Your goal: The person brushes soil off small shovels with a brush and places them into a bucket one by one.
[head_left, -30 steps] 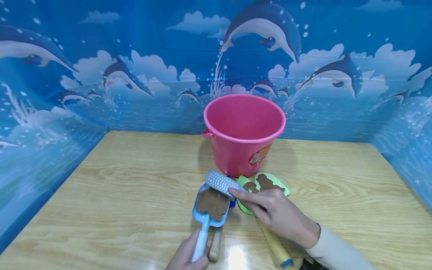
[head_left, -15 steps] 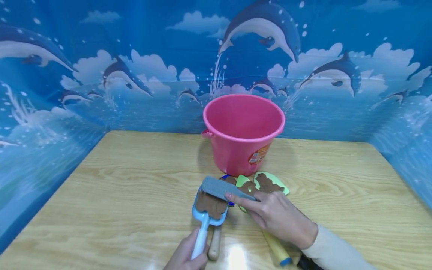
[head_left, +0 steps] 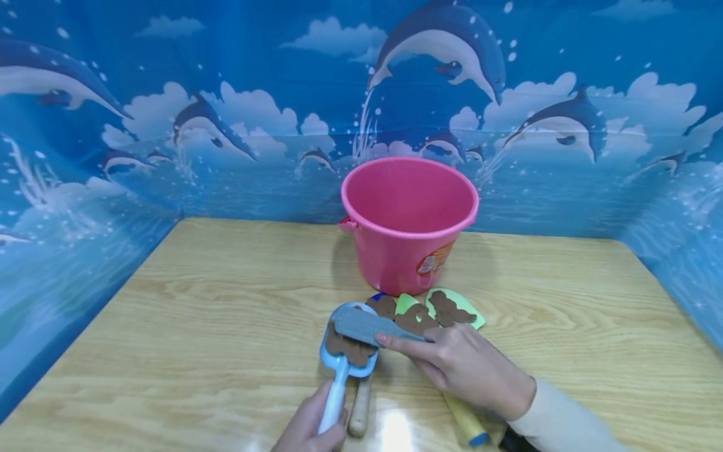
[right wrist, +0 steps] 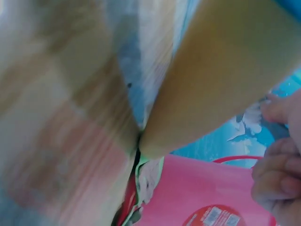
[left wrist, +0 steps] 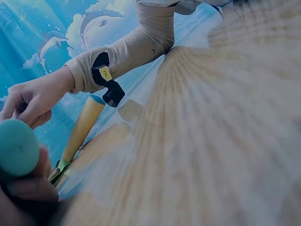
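Observation:
My left hand (head_left: 312,422) grips the handle of a light blue toy shovel (head_left: 337,392). A brown, mud-like layer (head_left: 351,353) covers part of the shovel's blade. In my right hand (head_left: 471,367) is a blue-grey brush (head_left: 357,322), its head lying across the upper part of the blade over the brown layer. The right index finger stretches along the brush. In the left wrist view the shovel handle's rounded end (left wrist: 18,147) pokes out of the left fist. The right wrist view shows curled fingers (right wrist: 280,172) of the right hand at its edge.
A pink bucket (head_left: 390,260) stands at the back. Before it lie green shovels (head_left: 405,303) with brown patches and a blue-edged one. A yellow handle (head_left: 464,419) passes under the right hand; a beige handle (head_left: 359,411) lies beside the blue shovel. Dolphin-printed cloth (head_left: 254,188) surrounds the table.
The brush has slid down and slightly left over the blade, and its dotted face has tilted out of sight. More of the blue-edged shovel shows behind. The left hand has barely moved.

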Demonstrator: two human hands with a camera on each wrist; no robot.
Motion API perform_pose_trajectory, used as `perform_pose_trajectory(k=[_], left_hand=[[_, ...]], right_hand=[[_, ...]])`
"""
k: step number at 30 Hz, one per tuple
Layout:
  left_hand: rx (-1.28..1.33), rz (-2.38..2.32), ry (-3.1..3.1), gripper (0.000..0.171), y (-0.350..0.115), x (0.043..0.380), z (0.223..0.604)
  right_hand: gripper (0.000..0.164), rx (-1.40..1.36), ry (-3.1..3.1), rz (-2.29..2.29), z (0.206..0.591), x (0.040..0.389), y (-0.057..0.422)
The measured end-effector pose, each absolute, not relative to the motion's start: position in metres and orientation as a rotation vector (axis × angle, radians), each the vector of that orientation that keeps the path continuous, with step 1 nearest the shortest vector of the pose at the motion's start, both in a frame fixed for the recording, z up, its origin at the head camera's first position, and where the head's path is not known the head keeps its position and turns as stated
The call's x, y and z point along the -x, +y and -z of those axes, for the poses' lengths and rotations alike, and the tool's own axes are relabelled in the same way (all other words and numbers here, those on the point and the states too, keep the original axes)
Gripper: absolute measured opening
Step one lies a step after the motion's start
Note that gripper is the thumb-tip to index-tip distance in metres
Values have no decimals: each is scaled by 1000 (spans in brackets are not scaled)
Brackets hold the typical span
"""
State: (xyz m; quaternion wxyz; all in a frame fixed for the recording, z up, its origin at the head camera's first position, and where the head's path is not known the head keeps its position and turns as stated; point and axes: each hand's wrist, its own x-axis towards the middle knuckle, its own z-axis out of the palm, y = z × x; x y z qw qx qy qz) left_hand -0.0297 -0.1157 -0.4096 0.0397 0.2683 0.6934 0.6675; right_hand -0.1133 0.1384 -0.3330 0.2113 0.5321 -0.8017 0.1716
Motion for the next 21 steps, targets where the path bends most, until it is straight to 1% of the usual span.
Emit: perform_pose_trajectory(k=[7, 12, 17, 19, 21], left_hand=[[-905, -1985, 2315, 24, -114, 28, 412], [-878, -2034, 2222, 23, -115, 28, 411], [-774, -2121, 2030, 16, -115, 30, 409], [-671, -2142, 1967, 14, -116, 30, 408], [-566, -2160, 1920, 17, -118, 31, 407]], right_hand=[[42, -1335, -2233, -418, 332, 112, 136], [41, -1294, -2199, -465, 332, 115, 135], [34, -1396, -2170, -618, 330, 116, 137], [32, -1476, -2203, -658, 329, 115, 137], [32, -1534, -2242, -649, 329, 114, 137]])
